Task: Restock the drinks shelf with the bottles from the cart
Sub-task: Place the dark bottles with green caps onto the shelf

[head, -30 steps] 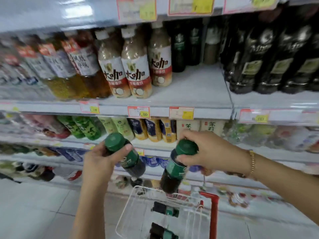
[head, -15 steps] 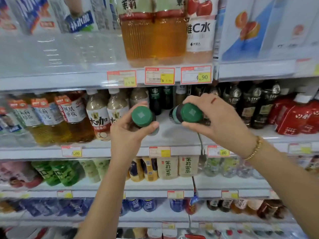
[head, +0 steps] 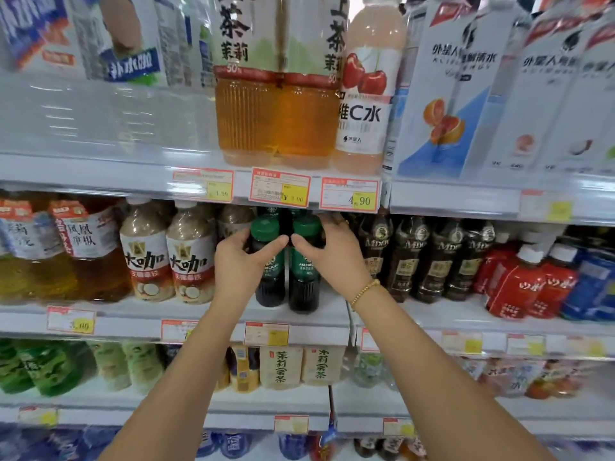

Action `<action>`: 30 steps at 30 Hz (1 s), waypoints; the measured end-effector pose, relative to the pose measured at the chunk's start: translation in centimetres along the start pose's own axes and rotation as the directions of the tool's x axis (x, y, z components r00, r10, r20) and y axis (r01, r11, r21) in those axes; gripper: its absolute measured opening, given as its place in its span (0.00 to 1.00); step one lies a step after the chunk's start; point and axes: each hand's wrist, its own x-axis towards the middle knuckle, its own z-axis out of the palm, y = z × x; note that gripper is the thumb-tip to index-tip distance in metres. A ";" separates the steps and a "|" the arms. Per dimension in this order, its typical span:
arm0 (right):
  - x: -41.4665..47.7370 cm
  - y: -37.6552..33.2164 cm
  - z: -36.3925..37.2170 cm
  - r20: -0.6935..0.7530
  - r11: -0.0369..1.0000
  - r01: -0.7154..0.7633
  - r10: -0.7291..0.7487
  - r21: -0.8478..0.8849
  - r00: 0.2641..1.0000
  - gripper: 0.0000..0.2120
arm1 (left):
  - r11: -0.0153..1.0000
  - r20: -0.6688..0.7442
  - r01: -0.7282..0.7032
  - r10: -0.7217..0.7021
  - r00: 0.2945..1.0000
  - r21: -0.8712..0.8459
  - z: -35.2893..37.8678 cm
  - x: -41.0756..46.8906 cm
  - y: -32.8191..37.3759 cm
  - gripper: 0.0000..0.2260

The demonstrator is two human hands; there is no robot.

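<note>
Green-capped coffee bottle (head: 270,287) in the left hand (head: 241,261) and its twin (head: 303,294) in the right hand (head: 332,257) seem to stand side by side on the drinks shelf (head: 309,322), with fingers (head: 278,241) curled round each. Placing looks nearly done. The next move calls for letting go without toppling them, then fetching more from the cart.

White metal shelving fills the whole view in stacked tiers, split by a seam (head: 386,194) into two bays. Overhead light glares in streaks off the glossy left end of the top shelf (head: 100,168); amber tea bottles (head: 276,121) and white cartons (head: 466,94) stand further right. Red-and-yellow price tags (head: 279,191) hang along every front edge. On the middle shelf (head: 432,322), milk-tea bottles (head: 166,257) stand toward the left and red bottles (head: 522,284) near the right end. The lower shelf (head: 266,397) carries green bottles (head: 43,367) at its left end.
</note>
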 end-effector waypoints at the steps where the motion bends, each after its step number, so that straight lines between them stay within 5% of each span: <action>1: 0.1 0.3 0.6 0.010 0.997 -0.051 0.051 0.051 0.999 0.25 | 0.999 -0.001 -0.015 0.015 1.000 0.028 0.1 0.2 -0.3 0.11; 5: -1.4 1.6 2.9 0.017 0.962 -0.191 0.191 0.195 0.981 0.27 | 0.976 0.036 -0.015 0.007 0.999 0.216 0.5 -0.3 -2.3 0.19; 9: -4.1 3.1 5.1 0.102 0.955 -0.297 0.294 0.014 0.950 0.29 | 0.933 0.023 0.025 -0.035 0.999 0.360 0.3 -1.7 -4.6 0.21; 16: -0.1 4.1 5.6 0.166 0.914 -0.405 0.399 0.005 0.902 0.24 | 0.727 0.025 0.035 -0.072 0.997 0.685 -0.2 -1.2 -5.8 0.23; 27: 7.1 5.8 10.9 0.072 0.807 -0.567 0.564 0.163 0.823 0.13 | 0.745 0.005 0.019 -0.030 1.000 0.667 -0.4 -0.8 -7.7 0.18; 30: 8.1 5.6 11.0 0.119 0.782 -0.589 0.577 0.205 0.808 0.17 | 0.717 0.001 0.011 -0.016 1.000 0.697 -0.3 -0.7 -7.9 0.20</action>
